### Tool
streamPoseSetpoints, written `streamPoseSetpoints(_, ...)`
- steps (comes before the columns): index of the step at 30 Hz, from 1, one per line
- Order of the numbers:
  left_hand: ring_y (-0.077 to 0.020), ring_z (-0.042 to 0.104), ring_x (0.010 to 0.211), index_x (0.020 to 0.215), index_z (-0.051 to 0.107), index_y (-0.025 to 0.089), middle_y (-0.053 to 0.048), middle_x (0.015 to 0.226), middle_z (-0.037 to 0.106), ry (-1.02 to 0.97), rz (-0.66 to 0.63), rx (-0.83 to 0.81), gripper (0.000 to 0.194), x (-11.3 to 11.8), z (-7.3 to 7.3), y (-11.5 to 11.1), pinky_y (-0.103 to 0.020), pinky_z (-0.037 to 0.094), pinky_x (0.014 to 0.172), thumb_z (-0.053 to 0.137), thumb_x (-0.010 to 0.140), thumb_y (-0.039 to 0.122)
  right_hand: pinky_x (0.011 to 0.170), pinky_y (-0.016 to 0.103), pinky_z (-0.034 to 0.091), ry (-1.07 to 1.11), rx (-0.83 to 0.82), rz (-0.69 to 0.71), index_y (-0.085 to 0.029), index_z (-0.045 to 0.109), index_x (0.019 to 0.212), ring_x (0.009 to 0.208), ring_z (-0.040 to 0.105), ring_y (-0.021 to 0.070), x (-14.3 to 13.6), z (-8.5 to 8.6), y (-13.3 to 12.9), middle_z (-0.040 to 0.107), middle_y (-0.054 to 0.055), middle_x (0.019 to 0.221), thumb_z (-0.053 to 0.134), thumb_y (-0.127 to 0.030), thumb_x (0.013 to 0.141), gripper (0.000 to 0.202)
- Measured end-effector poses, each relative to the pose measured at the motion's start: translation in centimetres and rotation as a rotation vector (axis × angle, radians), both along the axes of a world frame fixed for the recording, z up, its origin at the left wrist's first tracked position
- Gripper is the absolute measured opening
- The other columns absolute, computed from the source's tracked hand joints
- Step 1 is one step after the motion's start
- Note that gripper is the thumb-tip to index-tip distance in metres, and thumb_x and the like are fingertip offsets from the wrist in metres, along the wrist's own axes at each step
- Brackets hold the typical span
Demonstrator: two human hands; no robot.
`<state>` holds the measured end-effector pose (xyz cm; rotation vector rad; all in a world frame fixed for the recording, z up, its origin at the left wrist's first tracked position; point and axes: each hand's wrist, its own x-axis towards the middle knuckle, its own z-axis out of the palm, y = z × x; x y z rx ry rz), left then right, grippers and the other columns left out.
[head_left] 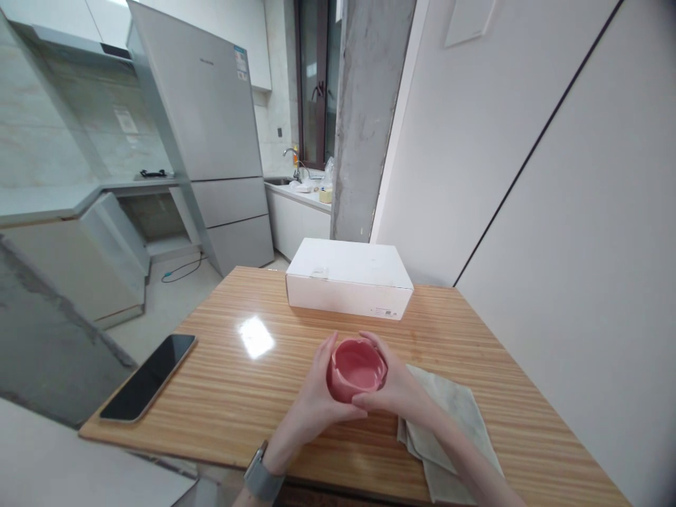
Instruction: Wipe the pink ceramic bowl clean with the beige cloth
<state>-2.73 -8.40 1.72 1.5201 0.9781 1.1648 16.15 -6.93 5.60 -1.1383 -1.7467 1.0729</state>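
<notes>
Between my two hands is a small pink bowl (355, 367) with a wavy rim, its hollow facing up toward me. My left hand (317, 394) wraps its left side, thumb along the near wall. From the right, my right hand (398, 387) grips the other side, its thumb also at the front. Whether the bowl's base touches the wooden table (222, 394) cannot be made out. A folded grey-green cloth (454, 408) lies under and beside my right forearm. On my left wrist is a watch with a grey band (264, 479).
A white box (348, 274) stands at the table's far side. A dark-screened phone (151, 377) lies near the left edge. A white wall (554, 232) runs along the right. Beyond the table are a silver fridge (211, 120) and a sink counter (301, 218).
</notes>
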Motion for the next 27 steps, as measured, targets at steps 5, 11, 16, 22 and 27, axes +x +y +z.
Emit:
streamPoseSetpoints(5,-0.0319,0.051,0.126,0.142,0.036,0.024,-0.012,0.137,0.053,0.059,0.007,0.023,0.111,-2.3,1.1,-0.4,-0.046,0.04,0.108,0.091,0.046,0.025,0.108,0.05,0.036,-0.005,0.031,0.08,-0.025,0.04,0.137,0.126,0.05,0.0323,-2.5,-0.8,-0.1,0.053,0.011,0.138,0.092,-0.025,0.044,0.107)
streamPoseSetpoints(11,-0.0276,0.059,0.115,0.127,0.047,0.022,-0.011,0.127,0.06,0.009,0.142,0.025,0.088,-5.2,2.1,1.1,-0.041,0.048,0.099,0.089,0.049,0.025,0.115,0.049,0.028,0.139,-0.017,0.146,-0.03,0.03,0.146,0.139,0.036,0.0276,-4.3,-0.5,0.6,0.038,0.01,0.152,0.078,-0.038,0.072,0.088)
streamPoseSetpoints(16,-0.0281,0.06,0.115,0.126,0.046,0.019,-0.013,0.125,0.061,0.013,0.486,-0.003,0.091,-10.4,0.5,5.1,-0.043,0.047,0.101,0.09,0.047,0.026,0.116,0.049,0.027,0.076,0.092,0.036,-0.032,0.035,0.143,0.141,0.032,0.0226,-2.0,-1.0,0.7,0.036,0.007,0.153,0.064,-0.04,0.085,0.066)
streamPoseSetpoints(22,-0.0275,0.063,0.11,0.124,0.047,0.019,-0.014,0.122,0.061,0.071,0.787,-0.006,0.09,-16.6,-0.7,9.1,-0.046,0.049,0.098,0.09,0.046,0.028,0.107,0.052,0.038,-0.295,0.208,-0.319,-0.024,0.069,0.103,0.119,0.057,0.0303,5.9,-2.9,0.6,0.067,0.011,0.122,0.055,-0.046,0.084,0.031)
streamPoseSetpoints(27,-0.0276,0.063,0.109,0.125,0.046,0.019,-0.014,0.122,0.061,0.135,0.841,-0.007,0.088,-19.1,-1.8,10.3,-0.046,0.051,0.095,0.088,0.05,0.036,0.103,0.05,0.042,-0.564,0.157,-0.487,-0.018,0.068,0.106,0.114,0.06,0.0332,12.7,-4.1,-0.4,0.07,0.014,0.116,0.052,-0.048,0.082,0.041)
